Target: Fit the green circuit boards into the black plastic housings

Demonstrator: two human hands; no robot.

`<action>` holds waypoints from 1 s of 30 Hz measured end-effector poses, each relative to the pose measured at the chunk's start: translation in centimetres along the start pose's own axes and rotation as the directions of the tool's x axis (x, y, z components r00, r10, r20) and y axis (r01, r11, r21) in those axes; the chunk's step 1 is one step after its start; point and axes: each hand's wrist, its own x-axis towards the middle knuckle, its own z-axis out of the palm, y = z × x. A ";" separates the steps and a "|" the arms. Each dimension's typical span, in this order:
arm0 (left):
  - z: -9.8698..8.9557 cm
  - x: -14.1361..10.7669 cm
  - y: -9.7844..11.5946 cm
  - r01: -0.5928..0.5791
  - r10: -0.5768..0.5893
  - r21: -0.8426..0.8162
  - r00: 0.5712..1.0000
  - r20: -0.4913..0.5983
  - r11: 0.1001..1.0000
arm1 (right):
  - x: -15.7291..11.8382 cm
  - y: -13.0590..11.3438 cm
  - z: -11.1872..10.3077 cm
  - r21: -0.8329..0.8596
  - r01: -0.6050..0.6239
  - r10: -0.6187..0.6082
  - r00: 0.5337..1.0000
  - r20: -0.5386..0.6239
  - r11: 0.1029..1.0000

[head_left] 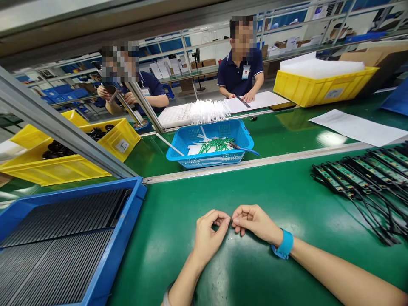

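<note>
My left hand [212, 233] and my right hand [255, 222] meet fingertip to fingertip just above the green tabletop [178, 204]. Both are closed in a pinch, thumb against forefinger. Whatever they hold, if anything, is too small or too hidden to name. A few tiny pale specks lie on the surface just below the fingertips. A blue band [282, 244] circles my right wrist. Beyond the hands stands a blue basket [210, 160] with green and white strips and a blue-handled tool in it.
At left, a blue tray [127, 225] holds rows of thin black bars. Several circuit boards with black cables [360, 178] lie at right. Yellow bins [318, 89] and a white sheet [360, 127] are farther back. A metal post [73, 131] slants at left. Two co-workers face me across the bench.
</note>
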 end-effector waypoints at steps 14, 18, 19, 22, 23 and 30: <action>0.4 -0.1 0.1 0.081 -0.081 -0.048 0.997 0.003 0.996 | 0.2 0.4 0.4 -0.034 0.039 -0.040 0.999 -0.015 0.999; 0.4 -0.1 -0.2 0.128 -0.127 -0.083 0.992 0.021 0.988 | 0.2 0.5 0.3 -0.041 0.041 -0.041 0.999 -0.008 0.998; 0.4 -0.1 -0.3 0.134 -0.132 -0.085 0.991 0.025 0.987 | 0.2 0.5 0.3 -0.042 0.039 -0.040 0.999 -0.006 0.998; 0.3 -0.2 -0.5 0.135 -0.132 -0.094 0.990 0.038 0.986 | 0.2 0.5 0.3 -0.043 0.031 -0.031 0.999 0.011 0.999; 0.2 -0.2 -0.5 0.129 -0.126 -0.094 0.991 0.040 0.987 | 0.2 0.5 0.3 -0.044 0.028 -0.028 0.999 0.017 0.999; -0.2 -0.1 -0.3 0.026 -0.030 0.072 0.998 0.053 0.997 | 0.3 1.1 0.3 -0.082 0.041 -0.038 0.998 0.044 0.996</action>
